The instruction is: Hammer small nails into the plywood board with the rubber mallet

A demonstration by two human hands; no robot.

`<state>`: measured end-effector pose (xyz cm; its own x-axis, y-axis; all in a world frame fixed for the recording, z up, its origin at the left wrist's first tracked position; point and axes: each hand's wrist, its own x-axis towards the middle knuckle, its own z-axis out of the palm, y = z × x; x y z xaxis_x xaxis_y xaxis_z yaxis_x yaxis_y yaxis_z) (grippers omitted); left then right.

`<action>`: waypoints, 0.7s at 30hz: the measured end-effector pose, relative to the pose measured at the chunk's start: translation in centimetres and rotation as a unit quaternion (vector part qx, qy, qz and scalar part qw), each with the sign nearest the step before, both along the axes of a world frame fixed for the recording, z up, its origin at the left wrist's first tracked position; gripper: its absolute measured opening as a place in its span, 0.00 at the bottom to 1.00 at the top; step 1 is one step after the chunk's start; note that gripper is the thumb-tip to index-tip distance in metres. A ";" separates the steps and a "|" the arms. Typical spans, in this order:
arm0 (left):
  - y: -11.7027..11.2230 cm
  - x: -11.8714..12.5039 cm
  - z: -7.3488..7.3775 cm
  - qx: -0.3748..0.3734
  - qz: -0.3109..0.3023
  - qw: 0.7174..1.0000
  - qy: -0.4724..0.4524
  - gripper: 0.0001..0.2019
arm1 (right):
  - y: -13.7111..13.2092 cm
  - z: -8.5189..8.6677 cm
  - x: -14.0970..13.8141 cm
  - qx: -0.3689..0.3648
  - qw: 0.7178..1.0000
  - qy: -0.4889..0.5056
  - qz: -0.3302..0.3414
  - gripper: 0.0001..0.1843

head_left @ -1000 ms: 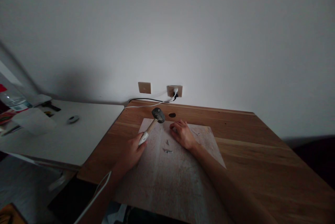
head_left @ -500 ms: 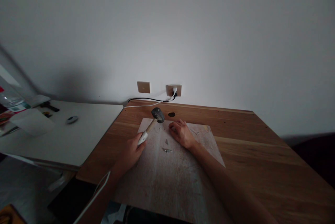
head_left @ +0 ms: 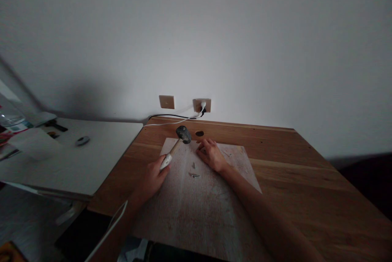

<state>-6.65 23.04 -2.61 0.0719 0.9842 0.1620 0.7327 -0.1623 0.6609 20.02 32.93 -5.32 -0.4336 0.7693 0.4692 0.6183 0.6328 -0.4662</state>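
My left hand (head_left: 152, 178) is closed round the handle of a mallet (head_left: 179, 141) with a dark head and a pale wooden handle. The mallet head hovers over the far left of a pale board (head_left: 199, 204) lying on a wooden table (head_left: 306, 180). My right hand (head_left: 211, 155) rests on the board just right of the mallet head, fingers curled down on something too small to make out. Two small metal pieces (head_left: 194, 174) lie on the board between my hands.
A white table (head_left: 76, 160) stands to the left with a small round dark object (head_left: 82, 140), papers and a bottle. Wall sockets (head_left: 202, 105) with black and white cables sit behind the wooden table. A white cable (head_left: 107, 229) runs by my left forearm.
Hardly anything has moved; the view has drifted slightly and both hands keep their places, the mallet head still raised beside my right hand.
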 end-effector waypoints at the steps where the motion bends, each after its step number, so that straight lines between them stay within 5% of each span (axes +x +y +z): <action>1: 0.0 0.0 -0.1 0.000 0.001 1.000 0.002 0.18 | 0.0 0.0 0.0 -0.005 1.000 0.000 -0.004 0.14; 21: 0.0 0.0 -0.1 0.005 0.001 1.000 0.008 0.19 | -0.2 0.1 0.0 0.004 0.999 -0.036 0.007 0.21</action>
